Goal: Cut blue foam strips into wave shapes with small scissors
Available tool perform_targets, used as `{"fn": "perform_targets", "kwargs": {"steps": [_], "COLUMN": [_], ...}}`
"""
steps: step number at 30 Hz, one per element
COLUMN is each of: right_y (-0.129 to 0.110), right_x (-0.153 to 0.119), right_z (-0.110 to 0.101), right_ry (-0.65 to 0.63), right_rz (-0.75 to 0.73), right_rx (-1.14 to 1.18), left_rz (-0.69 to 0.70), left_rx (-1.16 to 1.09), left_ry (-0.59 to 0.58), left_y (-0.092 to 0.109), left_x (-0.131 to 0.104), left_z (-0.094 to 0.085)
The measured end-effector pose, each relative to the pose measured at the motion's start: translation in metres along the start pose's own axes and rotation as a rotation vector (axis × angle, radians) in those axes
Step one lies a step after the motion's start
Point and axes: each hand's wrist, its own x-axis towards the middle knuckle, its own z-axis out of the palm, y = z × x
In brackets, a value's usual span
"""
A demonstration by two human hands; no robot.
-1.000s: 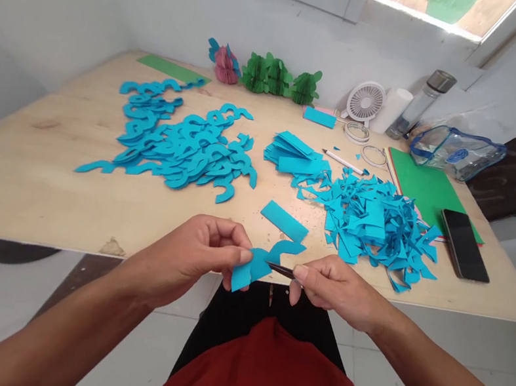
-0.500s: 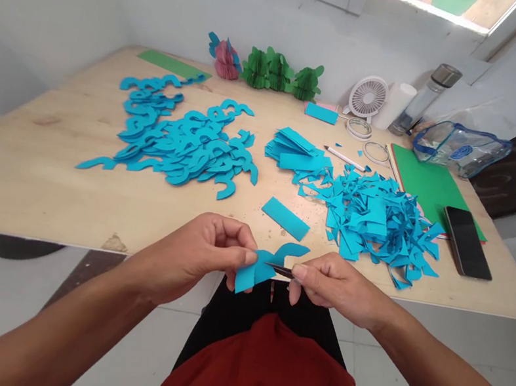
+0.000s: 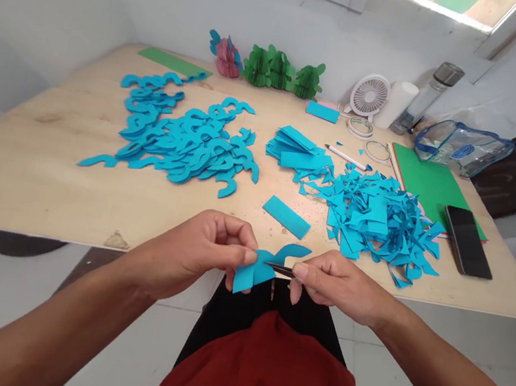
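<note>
My left hand point(image 3: 216, 245) pinches a partly cut piece of blue paper point(image 3: 254, 272) at the front edge of the table. Dark-bladed scissors point(image 3: 280, 269) reach into the paper from the right, gripped by my right hand point(image 3: 334, 283); their handles are mostly hidden by my fingers. A curved strip of the paper sticks up behind the blades. Just beyond my hands lies a flat blue paper rectangle point(image 3: 286, 217).
Curved blue cutouts point(image 3: 192, 141) are heaped on the left, blue offcuts point(image 3: 378, 217) on the right beside a phone point(image 3: 468, 242). Blue strips point(image 3: 298, 149) are stacked mid-table point(image 3: 42, 168). Along the wall stand green paper shapes point(image 3: 270, 69), a small fan point(image 3: 369, 96) and a bottle point(image 3: 427, 100).
The blue paper has tilted very slightly in my hands, and the camera view has shifted a little. Both hands keep their hold in nearly the same place.
</note>
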Motion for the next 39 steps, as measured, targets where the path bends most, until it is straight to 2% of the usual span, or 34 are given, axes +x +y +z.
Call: {"fn": "perform_targets", "kwargs": {"steps": [12, 24, 39], "right_y": [-0.005, -0.008, -0.019], "right_x": [-0.003, -0.004, -0.003], "right_z": [0.001, 0.005, -0.006], "right_ry": [-0.01, 0.059, -0.027], "right_rz": [0.0, -0.018, -0.016], "right_rx": [-0.052, -0.208, -0.298], "left_rz": [-0.031, -0.046, -0.087], "left_rx": [-0.024, -0.003, 0.08], "left_ry": [-0.063, -0.081, -0.166], "left_y": [0.003, 0.003, 0.012], "left_x": [-0.001, -0.002, 0.002], "left_z": [-0.001, -0.004, -0.003]}}
